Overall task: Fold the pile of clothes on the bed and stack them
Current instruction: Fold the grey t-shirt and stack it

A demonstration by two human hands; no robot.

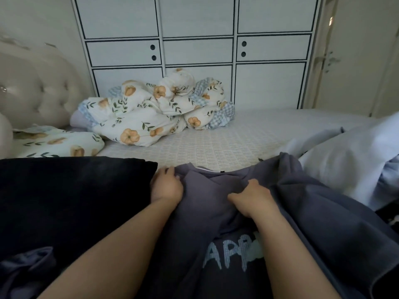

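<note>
Seen from a head-worn camera looking down at a bed (226, 139) covered by a pale patterned sheet, a person's two bare forearms reach forward over a grey-purple sweatshirt (216, 212) that lies spread across the near edge of the mattress. Pale block letters show on its front, partly covered by the right arm. The left hand (167, 186) rests at the garment's left shoulder near the collar, fingers curled and pinching the cloth. The right hand (253, 196) sits near the middle of the chest, fingers bunched and gripping a fold of the same fabric, thumb pointing left. Just left of the sweatshirt, touching it, lies a dark navy garment (64, 201), flat and broad. To the right, a light blue garment (349, 162) is heaped loosely. Farther back on the bed, a rumpled floral quilt (155, 111) is piled near a padded cream headboard (36, 87), with a floral pillow (58, 143) beside it. White cupboards (194, 39) fill the wall behind.
</note>
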